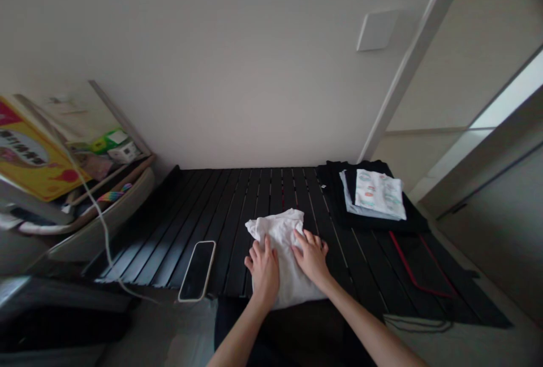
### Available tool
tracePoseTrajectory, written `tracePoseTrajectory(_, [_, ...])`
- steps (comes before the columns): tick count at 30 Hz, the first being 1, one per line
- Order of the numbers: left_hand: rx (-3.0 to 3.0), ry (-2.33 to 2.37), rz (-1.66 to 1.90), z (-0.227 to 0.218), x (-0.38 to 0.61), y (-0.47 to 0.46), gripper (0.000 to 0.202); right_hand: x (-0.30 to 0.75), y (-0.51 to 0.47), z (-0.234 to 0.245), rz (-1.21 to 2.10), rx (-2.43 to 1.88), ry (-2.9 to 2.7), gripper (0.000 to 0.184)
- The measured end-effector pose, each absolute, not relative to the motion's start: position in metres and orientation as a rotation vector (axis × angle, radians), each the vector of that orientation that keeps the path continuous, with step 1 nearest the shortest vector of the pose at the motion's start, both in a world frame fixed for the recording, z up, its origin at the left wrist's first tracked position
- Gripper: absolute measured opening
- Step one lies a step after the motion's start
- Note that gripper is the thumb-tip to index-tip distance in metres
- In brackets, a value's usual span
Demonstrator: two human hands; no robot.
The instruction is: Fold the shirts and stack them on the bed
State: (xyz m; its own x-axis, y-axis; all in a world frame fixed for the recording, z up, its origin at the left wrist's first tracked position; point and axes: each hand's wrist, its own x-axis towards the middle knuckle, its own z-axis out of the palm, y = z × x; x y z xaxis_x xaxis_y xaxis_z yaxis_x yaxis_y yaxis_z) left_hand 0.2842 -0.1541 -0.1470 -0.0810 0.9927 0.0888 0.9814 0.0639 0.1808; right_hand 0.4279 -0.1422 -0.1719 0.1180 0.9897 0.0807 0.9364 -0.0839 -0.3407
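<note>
A folded white garment (285,265) lies at the front edge of the black slatted table (237,197), with its near end hanging toward my lap. My left hand (265,271) rests on its left side with the fingers apart. Across from it, my right hand (311,254) lies on the garment's right side, fingers spread. Both palms face down on the fabric. The far end is uneven and bunched, with a small flap out to the left.
A phone (197,271) lies left of the garment. Folded dark clothes (335,191) carry a white printed piece (379,193) at the back right. A red-edged dark flat object (424,265) lies nearer. A cable (104,225) hangs by the filled basket (139,191) at left.
</note>
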Motion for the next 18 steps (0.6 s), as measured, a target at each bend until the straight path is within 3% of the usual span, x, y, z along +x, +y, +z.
tracePoseTrajectory(9, [2.058, 1.949, 0.252, -0.103, 0.316, -0.175, 0.054, 0.451, -0.172, -0.139, 0.271, -1.95, -1.978, 0.055])
tracePoseTrajectory(13, [2.168, 1.754, 0.474, -0.073, 0.357, -0.161, 0.055, 0.493, -0.165, -0.106, 0.064, -1.952, -1.958, 0.054])
tracePoseTrajectory(18, [2.181, 1.462, 0.818, -0.021, 0.432, -0.112, 0.054, 0.58, -0.13, -0.028, -0.339, -2.04, -1.845, 0.047])
